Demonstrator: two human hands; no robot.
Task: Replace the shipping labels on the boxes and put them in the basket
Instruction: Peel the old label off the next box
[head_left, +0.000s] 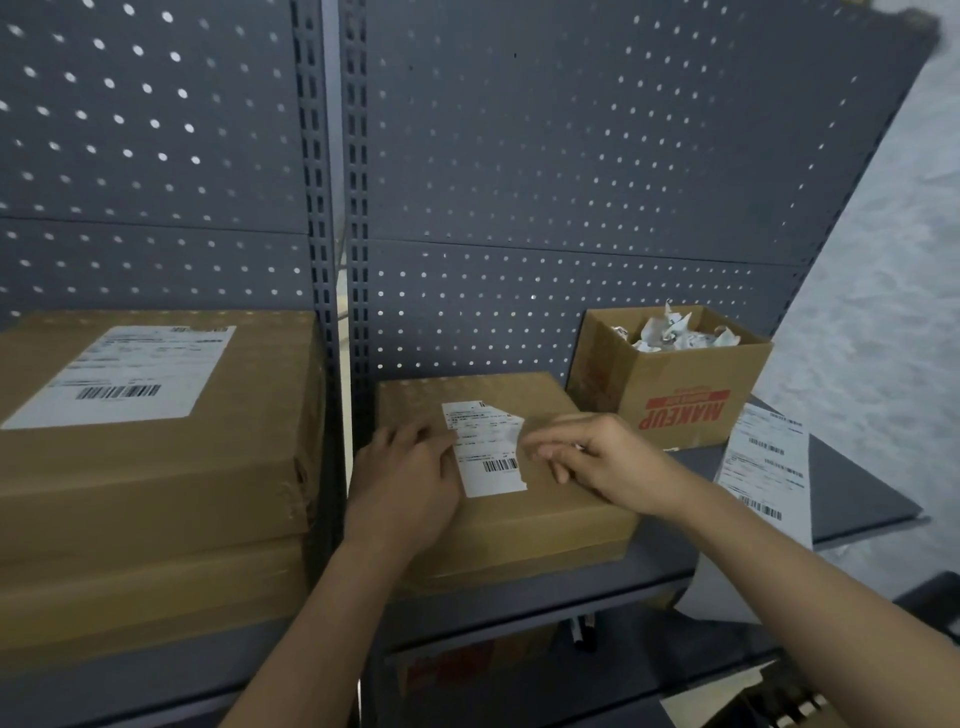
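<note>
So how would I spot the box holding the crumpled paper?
Find the grey pegboard shelving; on its right-hand shelf, in the back corner, stands an open cardboard box. Unlike the sealed boxes nearby, it is heaped with crumpled white paper and bears upside-down red MAKEUP lettering.

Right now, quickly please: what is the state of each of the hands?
Left hand: open, fingers pressing flat on the small box beside the label.
Right hand: closed, pinching the label's torn right edge.
</note>
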